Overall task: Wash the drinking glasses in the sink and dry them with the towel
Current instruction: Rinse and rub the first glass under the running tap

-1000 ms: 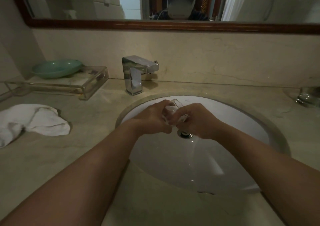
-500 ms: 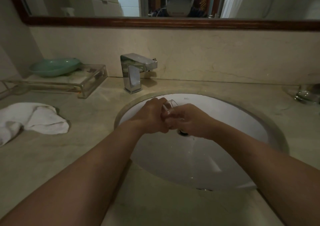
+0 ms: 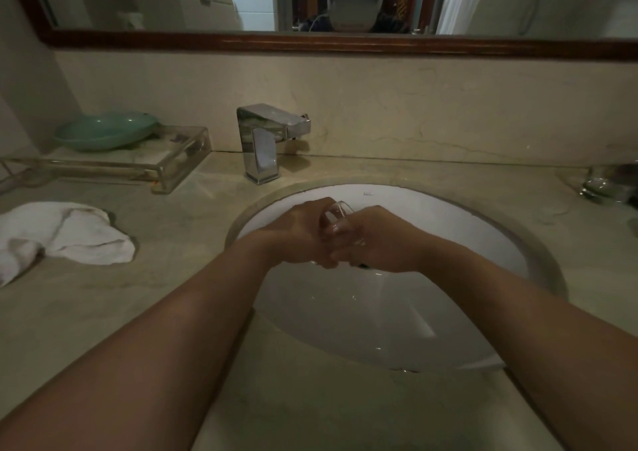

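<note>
Hands have squeezed closer together since a second ago; left hand (image 3: 300, 234) and right hand (image 3: 383, 241) both grip the drinking glass (image 3: 337, 216) above the sink (image 3: 448, 243). The white towel (image 3: 69, 233) lies crumpled on the counter (image 3: 103, 312), well off to the left.

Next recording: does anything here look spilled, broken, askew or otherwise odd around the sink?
Nothing stands out. The left hand and right hand hold a drinking glass over the sink, intact as far as shows. The white towel lies crumpled on the counter to the left; no spill visible.

Bathroom: marble vanity, sink (image 3: 448, 229), faucet (image 3: 266, 139), mirror (image 3: 310, 41)
</note>
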The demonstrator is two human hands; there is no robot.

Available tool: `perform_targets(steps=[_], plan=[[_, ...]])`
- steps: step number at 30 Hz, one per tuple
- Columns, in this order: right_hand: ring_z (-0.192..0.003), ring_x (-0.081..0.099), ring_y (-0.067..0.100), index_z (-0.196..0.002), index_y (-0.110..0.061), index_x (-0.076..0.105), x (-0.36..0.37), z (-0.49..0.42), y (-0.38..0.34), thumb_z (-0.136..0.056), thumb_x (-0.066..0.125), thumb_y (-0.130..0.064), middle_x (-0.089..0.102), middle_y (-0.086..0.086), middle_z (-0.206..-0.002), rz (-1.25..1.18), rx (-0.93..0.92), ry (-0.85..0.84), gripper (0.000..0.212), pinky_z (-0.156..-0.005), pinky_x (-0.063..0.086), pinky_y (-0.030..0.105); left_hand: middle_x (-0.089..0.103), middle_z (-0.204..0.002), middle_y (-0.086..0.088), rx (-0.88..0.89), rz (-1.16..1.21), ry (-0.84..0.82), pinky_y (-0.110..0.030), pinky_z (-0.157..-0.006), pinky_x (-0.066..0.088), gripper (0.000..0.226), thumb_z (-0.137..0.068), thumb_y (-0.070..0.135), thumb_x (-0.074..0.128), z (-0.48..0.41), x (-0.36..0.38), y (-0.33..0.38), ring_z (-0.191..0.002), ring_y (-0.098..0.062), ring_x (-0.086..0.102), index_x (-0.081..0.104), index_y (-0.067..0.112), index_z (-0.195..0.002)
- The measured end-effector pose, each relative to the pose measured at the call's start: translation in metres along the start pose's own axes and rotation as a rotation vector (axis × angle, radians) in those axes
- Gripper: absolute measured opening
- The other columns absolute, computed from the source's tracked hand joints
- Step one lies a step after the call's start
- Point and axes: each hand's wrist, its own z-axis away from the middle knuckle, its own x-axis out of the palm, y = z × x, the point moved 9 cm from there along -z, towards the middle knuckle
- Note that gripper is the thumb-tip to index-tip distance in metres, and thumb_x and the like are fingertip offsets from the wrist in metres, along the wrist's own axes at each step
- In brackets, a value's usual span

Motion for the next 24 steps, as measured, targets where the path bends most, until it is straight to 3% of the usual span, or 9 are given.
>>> perform_targets(steps=[2,4,8,12,15,18,20,24], plan=[[-0.074,0.074,0.006,-0.098,-0.018,0.082,-0.004,-0.003,0.002,-0.077,0.084,-0.006,0.078,-0.006,-0.081,-0.083,0.029,0.053,0.024,-0.073,0.060,0.027,0.069,-0.103,0.008,0.019,-0.021,0.066,-0.031,-0.073,0.060,0.068,-0.059,0.014,0.094,-0.001,-0.004,0.005,-0.094,-0.012,0.067,0.059,0.033,-0.114],[-0.083,0.074,0.005,-0.096,-0.021,0.083,-0.014,-0.002,0.005,-0.073,0.086,-0.006,0.079,-0.006,-0.086,-0.098,0.025,0.133,0.028,-0.084,0.059,0.025,0.068,-0.105,0.008,0.034,0.034,0.115,-0.032,-0.077,0.061,0.072,-0.059,0.014,0.094,0.000,-0.009,0.008,-0.097,-0.011,0.067,0.058,0.033,-0.118],[-0.086,0.070,0.000,-0.090,-0.027,0.083,-0.017,0.003,0.012,-0.074,0.087,-0.014,0.077,-0.012,-0.089,0.025,0.009,0.119,0.021,-0.078,0.052,0.015,0.073,-0.111,0.002,0.022,0.204,-0.046,-0.039,-0.084,0.063,0.073,-0.066,0.002,0.088,0.004,0.002,0.008,-0.103,-0.017,0.071,0.060,0.028,-0.128],[-0.083,0.071,0.004,-0.092,-0.032,0.082,-0.011,0.000,0.010,-0.077,0.085,-0.018,0.077,-0.011,-0.092,0.122,-0.029,0.073,0.021,-0.081,0.059,0.028,0.074,-0.103,0.005,0.005,0.062,-0.036,-0.042,-0.083,0.063,0.059,-0.064,0.012,0.087,0.003,-0.001,0.007,-0.097,-0.017,0.072,0.066,0.028,-0.117],[-0.083,0.068,0.006,-0.108,-0.030,0.078,-0.003,-0.003,-0.005,-0.083,0.081,-0.022,0.076,-0.008,-0.095,0.195,-0.111,0.034,0.027,-0.079,0.055,0.023,0.071,-0.105,0.010,0.020,-0.060,0.033,-0.029,-0.079,0.059,0.068,-0.062,0.016,0.092,0.000,-0.006,0.007,-0.095,-0.009,0.068,0.063,0.032,-0.121],[-0.074,0.065,-0.002,-0.108,-0.030,0.079,-0.001,-0.002,-0.007,-0.083,0.081,-0.022,0.075,-0.013,-0.090,0.192,-0.144,0.017,0.026,-0.076,0.053,0.017,0.068,-0.102,0.014,0.044,-0.111,0.054,-0.017,-0.070,0.047,0.067,-0.060,0.015,0.093,-0.001,-0.005,0.011,-0.090,-0.001,0.062,0.061,0.033,-0.116],[-0.072,0.069,0.002,-0.104,-0.032,0.080,-0.004,-0.002,0.001,-0.084,0.081,-0.019,0.076,-0.012,-0.087,0.114,-0.099,0.030,0.024,-0.073,0.057,0.021,0.063,-0.099,0.015,0.046,-0.136,0.063,-0.015,-0.064,0.041,0.065,-0.061,0.015,0.092,0.000,-0.004,0.014,-0.086,0.002,0.058,0.057,0.034,-0.113],[-0.082,0.073,0.014,-0.102,-0.025,0.081,-0.008,-0.004,0.016,-0.087,0.077,-0.018,0.078,-0.005,-0.090,-0.163,0.014,0.106,0.018,-0.081,0.059,0.034,0.062,-0.100,0.011,0.047,-0.107,0.142,-0.019,-0.066,0.047,0.065,-0.060,0.011,0.091,-0.002,-0.011,0.013,-0.088,-0.007,0.060,0.055,0.032,-0.111]])
